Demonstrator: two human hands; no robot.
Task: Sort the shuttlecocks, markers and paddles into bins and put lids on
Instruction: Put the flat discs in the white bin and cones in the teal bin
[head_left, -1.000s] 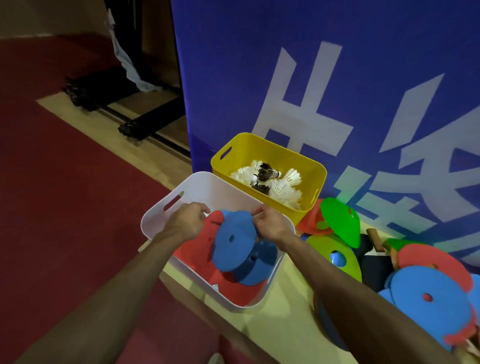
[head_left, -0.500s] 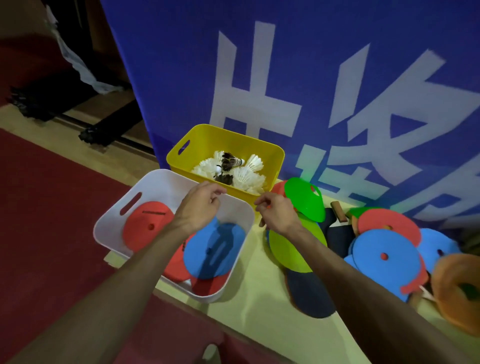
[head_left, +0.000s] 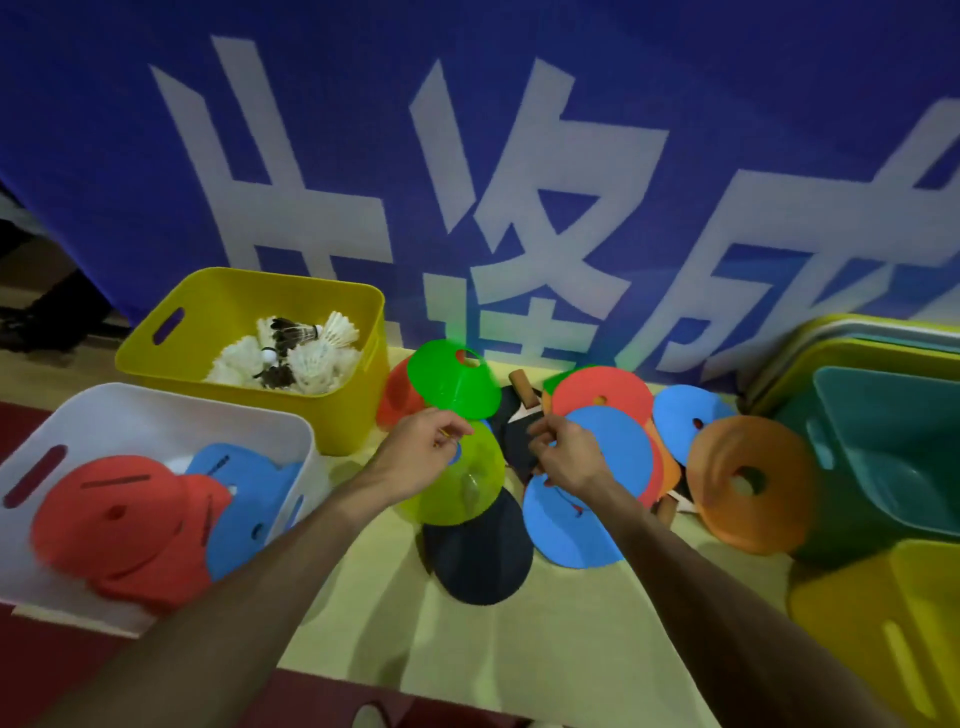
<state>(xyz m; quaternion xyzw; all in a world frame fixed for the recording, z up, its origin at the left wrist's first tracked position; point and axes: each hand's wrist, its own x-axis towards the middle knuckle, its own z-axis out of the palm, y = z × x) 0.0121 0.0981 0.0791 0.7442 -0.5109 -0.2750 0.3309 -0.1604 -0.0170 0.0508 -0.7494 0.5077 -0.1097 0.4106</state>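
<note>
Wall: I see a blue banner (head_left: 519, 156) with large white characters.
Floor: I see pale yellow strip (head_left: 597, 639), dark red mat (head_left: 31, 660).
Light: dim.

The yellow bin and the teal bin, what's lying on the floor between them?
Head view: loose disc markers and dark paddles piled between yellow bin and teal bin.

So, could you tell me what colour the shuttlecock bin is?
Yellow bin, seen in the head view.
</note>
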